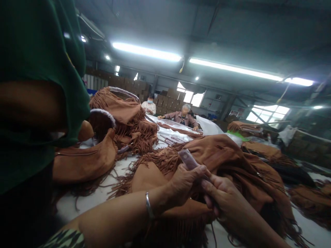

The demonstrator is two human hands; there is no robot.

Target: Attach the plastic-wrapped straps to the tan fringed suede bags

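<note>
A flat brown strap (188, 159), which looks wrapped in thin pale film, rises at a tilt from my two hands. Its squared end shows a small round mark. My left hand (182, 184), with a silver bangle on the wrist, is closed around the strap below that end. Touching it on the right, my right hand (224, 193) is closed on the lower part, and the fingers hide much of the strap there. Beneath and behind both hands lies a large brown fringed suede-like bag (219, 151), partly covered by my forearms.
More brown fringed bags (121, 106) are piled at left, some with wrapped handles. A co-worker in a green top (41, 113) stands close on my left. Two people (181, 119) sit across the white table (103, 196). More bags (263, 150) lie at right.
</note>
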